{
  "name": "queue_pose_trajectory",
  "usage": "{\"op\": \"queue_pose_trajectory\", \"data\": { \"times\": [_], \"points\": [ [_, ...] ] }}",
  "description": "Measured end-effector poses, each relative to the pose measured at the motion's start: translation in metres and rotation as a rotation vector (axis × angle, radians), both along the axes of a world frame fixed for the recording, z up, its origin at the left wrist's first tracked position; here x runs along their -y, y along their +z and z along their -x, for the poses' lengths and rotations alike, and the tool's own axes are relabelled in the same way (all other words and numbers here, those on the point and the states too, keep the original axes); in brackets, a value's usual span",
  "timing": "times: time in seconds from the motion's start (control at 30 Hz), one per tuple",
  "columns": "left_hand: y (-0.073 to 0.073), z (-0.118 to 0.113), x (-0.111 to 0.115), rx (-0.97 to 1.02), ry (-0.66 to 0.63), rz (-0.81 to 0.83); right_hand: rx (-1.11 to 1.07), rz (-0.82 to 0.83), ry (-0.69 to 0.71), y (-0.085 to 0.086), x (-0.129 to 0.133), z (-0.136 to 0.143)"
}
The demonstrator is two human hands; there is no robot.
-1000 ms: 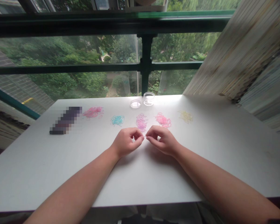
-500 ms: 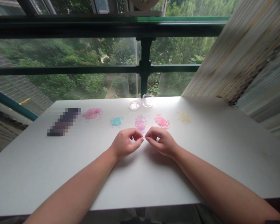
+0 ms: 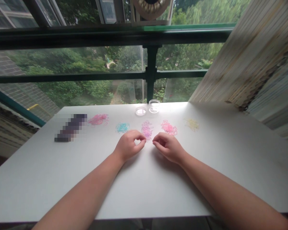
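While the left hand (image 3: 128, 145) and right hand (image 3: 170, 147) each press thumb to fingertips, whether around anything cannot be told, the purple pile (image 3: 147, 128) lies just beyond, toward the table's (image 3: 144, 188) far edge. Near that edge sits a clear cup (image 3: 154, 106).

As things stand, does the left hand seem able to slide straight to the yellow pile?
Probably not: the right hand and a pink pile lie between the left hand and the yellow pile, so it would likely need to go over or around.
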State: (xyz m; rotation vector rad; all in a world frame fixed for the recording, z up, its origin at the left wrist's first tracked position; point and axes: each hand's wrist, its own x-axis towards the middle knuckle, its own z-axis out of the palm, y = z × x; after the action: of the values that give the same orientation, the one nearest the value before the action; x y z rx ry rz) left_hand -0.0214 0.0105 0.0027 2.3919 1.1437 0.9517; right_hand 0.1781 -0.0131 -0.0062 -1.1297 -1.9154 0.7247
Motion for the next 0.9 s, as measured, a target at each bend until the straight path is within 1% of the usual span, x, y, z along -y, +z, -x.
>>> {"op": "queue_pose_trajectory", "data": {
  "times": [0.13,0.2,0.4,0.67,0.8,0.9],
  "points": [
    [-0.004,0.001,-0.017,-0.092,0.148,-0.052,0.019,0.003,-0.064,-0.002,-0.004,0.0],
    [-0.007,-0.001,-0.022,-0.135,0.184,-0.057,0.035,0.001,-0.083,-0.002,-0.004,0.0],
    [-0.009,-0.006,-0.021,-0.212,0.193,-0.088,0.136,0.003,-0.086,-0.003,-0.003,0.001],
    [-0.009,-0.005,-0.02,-0.245,0.186,-0.085,0.524,-0.103,-0.079,-0.005,-0.002,0.012],
    [-0.009,-0.005,-0.02,-0.256,0.175,-0.057,0.649,-0.088,-0.101,-0.002,-0.003,0.017],
    [-0.008,-0.004,-0.019,-0.252,0.181,-0.042,0.693,-0.061,-0.101,0.001,-0.004,0.018]
  ]
}}
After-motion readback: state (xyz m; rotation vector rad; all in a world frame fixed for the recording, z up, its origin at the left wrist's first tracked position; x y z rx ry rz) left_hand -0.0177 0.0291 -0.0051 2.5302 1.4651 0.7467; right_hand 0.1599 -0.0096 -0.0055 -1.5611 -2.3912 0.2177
